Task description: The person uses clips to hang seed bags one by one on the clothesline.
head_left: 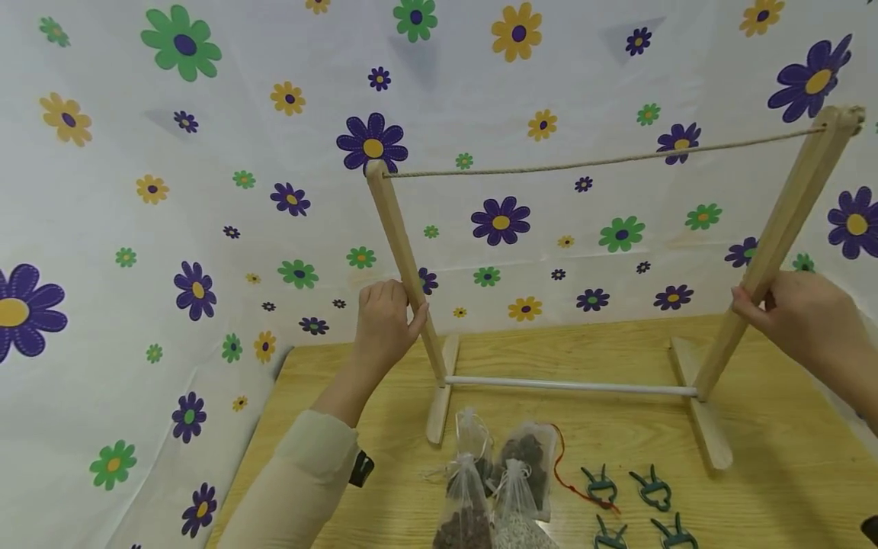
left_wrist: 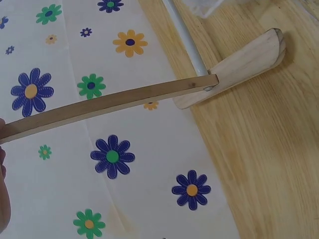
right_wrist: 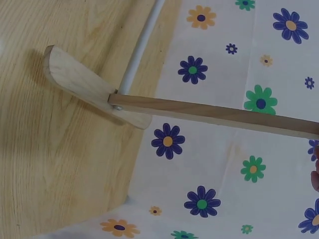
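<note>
A wooden rack stands on the table, with a thin rope (head_left: 549,167) strung between the tops of its two posts and a white rod (head_left: 569,385) joining them low down. My left hand (head_left: 384,320) grips the left post (head_left: 392,221) around mid-height, thumb on its near side. Around the right post (head_left: 789,206), my right hand (head_left: 799,313) has its thumb and fingers closed. Flat wooden feet with rounded ends carry the posts; the left foot (left_wrist: 249,55) and right foot (right_wrist: 75,74) show in the wrist views. Only the edges of the hands appear there.
Several sheer drawstring bags (head_left: 466,511) with dark or pale filling lie in front of the rack, beside a red cord (head_left: 565,476). Several dark green clips (head_left: 600,488) are to their right. Behind the wooden table (head_left: 384,488) hangs a flower-printed white cloth (head_left: 226,168).
</note>
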Demonstrator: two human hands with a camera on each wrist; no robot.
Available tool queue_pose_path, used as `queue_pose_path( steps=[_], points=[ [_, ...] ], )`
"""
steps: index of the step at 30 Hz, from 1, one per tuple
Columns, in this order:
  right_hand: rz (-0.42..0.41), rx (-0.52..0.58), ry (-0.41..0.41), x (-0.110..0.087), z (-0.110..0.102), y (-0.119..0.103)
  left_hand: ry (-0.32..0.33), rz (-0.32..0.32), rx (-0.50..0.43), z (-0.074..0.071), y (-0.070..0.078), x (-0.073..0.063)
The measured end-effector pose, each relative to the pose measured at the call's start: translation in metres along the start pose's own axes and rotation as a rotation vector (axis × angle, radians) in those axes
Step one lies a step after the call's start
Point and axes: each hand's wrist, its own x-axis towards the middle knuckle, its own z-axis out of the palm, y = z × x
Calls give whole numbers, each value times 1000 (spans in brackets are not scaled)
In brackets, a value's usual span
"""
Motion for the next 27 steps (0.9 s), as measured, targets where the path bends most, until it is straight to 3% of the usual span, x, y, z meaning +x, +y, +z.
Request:
queue_pose_path(
  steps=[10,18,27],
  points=[
    [-23,90,-66,23,18,-10,-33,-68,-12,-9,-16,-16],
    [-8,138,-18,29,38,-20,-12,-94,-2,-14,-27,-24],
    [-9,151,0,26,52,-24,-31,-144,-109,-6,-26,-34]
  ],
)
